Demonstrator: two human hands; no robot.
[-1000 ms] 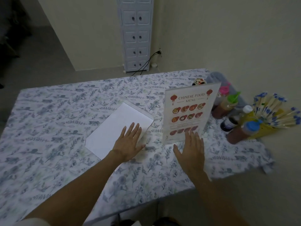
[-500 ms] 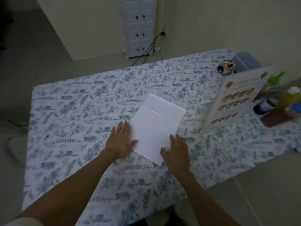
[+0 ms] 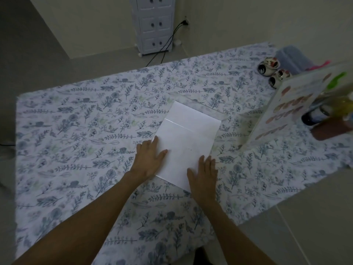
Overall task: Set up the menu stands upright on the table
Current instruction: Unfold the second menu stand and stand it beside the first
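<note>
Flat menu stand (image 3: pixel 188 139) unmoved, left hand (image 3: pixel 150 159) and right hand (image 3: pixel 204 175) now nearer its corners

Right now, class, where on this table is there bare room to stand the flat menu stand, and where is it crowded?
The cloth left of the left hand lies bare out to the table edge. So does the far strip beyond the flat menu stand. The right end is crowded: upright menu stand, small painted jars and bottles.

A flat white menu stand (image 3: pixel 188 142) is seen lying on the floral-clothed desk (image 3: pixel 80 131), pressed by left hand (image 3: pixel 150 159) and right hand (image 3: pixel 204 175); a printed menu stand (image 3: pixel 286 104) is upright at right.
</note>
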